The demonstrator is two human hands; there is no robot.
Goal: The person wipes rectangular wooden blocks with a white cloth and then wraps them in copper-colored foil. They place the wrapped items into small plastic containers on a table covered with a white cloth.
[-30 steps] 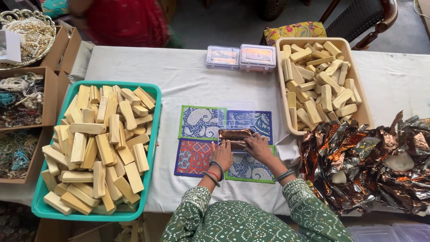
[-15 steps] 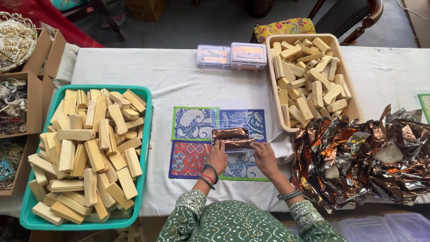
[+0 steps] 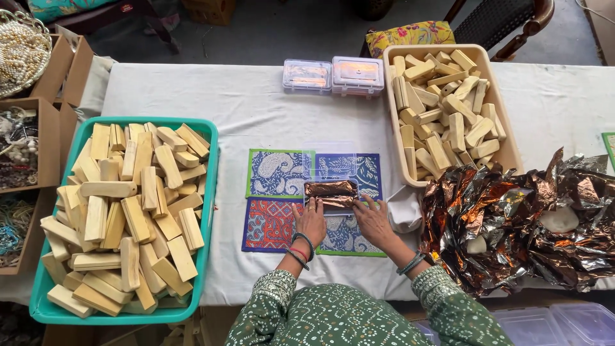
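A small bar wrapped in copper foil (image 3: 330,189) lies inside a clear plastic box (image 3: 330,168) on several patterned mats (image 3: 277,174) at the table's middle. My left hand (image 3: 310,222) rests its fingertips on the near left side of the wrapped bar. My right hand (image 3: 373,222) touches the bar's near right side, fingers spread flat. Both wrists wear bangles, and green patterned sleeves cover my arms.
A green tray (image 3: 210,192) at the left is piled with several pale wooden blocks. A beige tray (image 3: 392,122) at the back right holds more. Crumpled copper foil sheets (image 3: 525,218) lie at the right. Two clear lidded boxes (image 3: 333,74) stand behind. Cardboard boxes of beads (image 3: 25,141) sit far left.
The view has shifted slightly. Both hands stay at the foil-wrapped bar; my right hand has drawn in closer to it.
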